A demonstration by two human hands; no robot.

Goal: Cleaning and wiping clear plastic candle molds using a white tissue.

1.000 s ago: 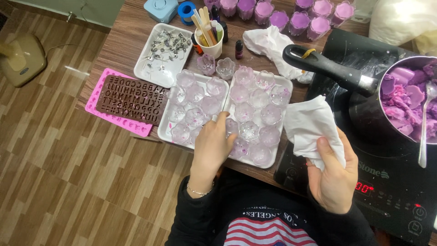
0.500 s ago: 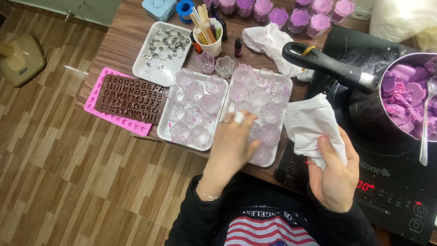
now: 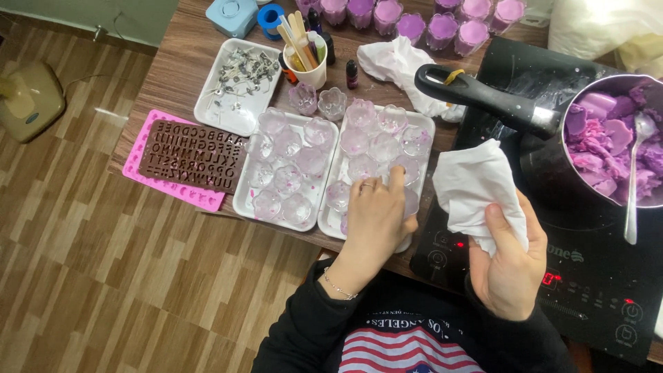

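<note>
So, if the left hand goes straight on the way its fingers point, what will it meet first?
The left hand points up over the right white tray. It would probably first meet the clear flower-shaped cups just beyond its fingertips, though depth is hard to judge.

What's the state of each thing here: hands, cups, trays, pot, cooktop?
left hand: reaching onto a clear cup in the right tray
right hand: gripping white tissue
clear cups: empty, purple residue
right tray: filled with cups
pot: holds purple chunks and a spoon
cooktop: red lights lit
</note>
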